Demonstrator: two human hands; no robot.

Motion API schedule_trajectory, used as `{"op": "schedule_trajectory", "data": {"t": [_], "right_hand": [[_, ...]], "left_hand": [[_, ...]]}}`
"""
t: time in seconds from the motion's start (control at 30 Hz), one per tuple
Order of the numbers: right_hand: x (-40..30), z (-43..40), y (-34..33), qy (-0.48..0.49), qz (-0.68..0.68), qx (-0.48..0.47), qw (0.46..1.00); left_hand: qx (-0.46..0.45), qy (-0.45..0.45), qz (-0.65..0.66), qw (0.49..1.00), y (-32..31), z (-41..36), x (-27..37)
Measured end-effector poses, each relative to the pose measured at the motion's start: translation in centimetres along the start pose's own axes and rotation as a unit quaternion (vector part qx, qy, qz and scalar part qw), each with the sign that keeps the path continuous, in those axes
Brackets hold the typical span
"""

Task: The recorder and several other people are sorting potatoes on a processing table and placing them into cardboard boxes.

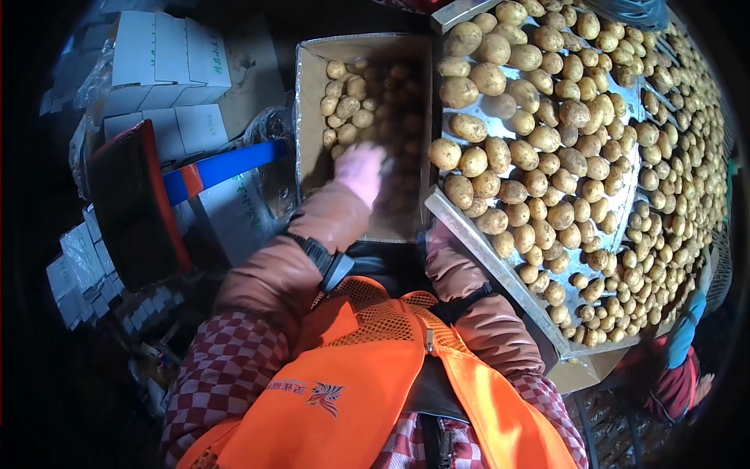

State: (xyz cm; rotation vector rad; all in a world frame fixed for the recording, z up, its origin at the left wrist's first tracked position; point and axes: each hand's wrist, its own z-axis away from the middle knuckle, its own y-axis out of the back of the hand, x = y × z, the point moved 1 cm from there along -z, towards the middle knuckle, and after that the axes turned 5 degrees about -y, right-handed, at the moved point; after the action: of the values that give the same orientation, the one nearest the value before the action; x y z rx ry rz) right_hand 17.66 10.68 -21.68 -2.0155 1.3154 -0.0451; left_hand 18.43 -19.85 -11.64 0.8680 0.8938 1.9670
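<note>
My left hand [361, 171], in a pink glove and blurred, reaches into an open cardboard box [316, 176]. Its fingers are near the potatoes [347, 107] lying inside; whether they touch any is unclear. The right half of the box is in deep shadow. My right hand [438, 237] is at the box's near right corner, mostly hidden beside the metal rim [486, 261] of a sorting table. Its fingers cannot be made out. Loose potatoes [542, 139] cover much of the table's pale metal surface [630, 170], right of the box.
White cartons [167, 55] with green writing are stacked at the left. A dark, red-edged panel [132, 205] with a blue bar [234, 167] stands left of the box. Another person's sleeve [674, 381] shows at lower right. A carton [577, 372] sits under the table's near edge.
</note>
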Motion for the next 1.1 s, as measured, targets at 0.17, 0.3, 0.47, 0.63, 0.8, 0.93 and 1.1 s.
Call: {"op": "schedule_trajectory", "data": {"t": [0.17, 0.3, 0.47, 0.63, 0.8, 0.93, 1.1], "right_hand": [[-0.1, 0.6, 0.0, 0.0, -0.006, -0.018, 1.0], [-0.1, 0.4, -0.2, -0.001, -0.012, -0.019, 1.0], [0.5, -0.1, -0.4, 0.026, -0.023, -0.026, 0.999], [1.1, 1.4, -0.2, 0.041, -0.024, -0.023, 0.999], [1.3, 2.4, -0.7, 0.048, -0.015, -0.023, 0.998], [1.8, 1.4, -1.4, 0.051, -0.022, -0.017, 0.998], [2.3, 0.3, -1.0, 0.071, -0.034, -0.025, 0.997]], "left_hand": [[-0.029, -0.007, 0.021, 0.999, -2.4, -7.3, 0.8], [0.097, -0.021, 0.025, 0.995, -5.5, -7.3, 0.2], [-0.142, 0.081, -0.026, 0.986, -1.6, -3.1, -1.0], [0.077, 0.148, -0.006, 0.986, 7.2, -4.8, -2.7], [-0.048, 0.039, -0.189, 0.98, 7.0, -11.1, -4.3], [-0.122, 0.032, -0.157, 0.98, 5.0, -13.0, -5.9], [-0.108, 0.062, -0.08, 0.989, 4.9, -11.9, -6.8]]}}
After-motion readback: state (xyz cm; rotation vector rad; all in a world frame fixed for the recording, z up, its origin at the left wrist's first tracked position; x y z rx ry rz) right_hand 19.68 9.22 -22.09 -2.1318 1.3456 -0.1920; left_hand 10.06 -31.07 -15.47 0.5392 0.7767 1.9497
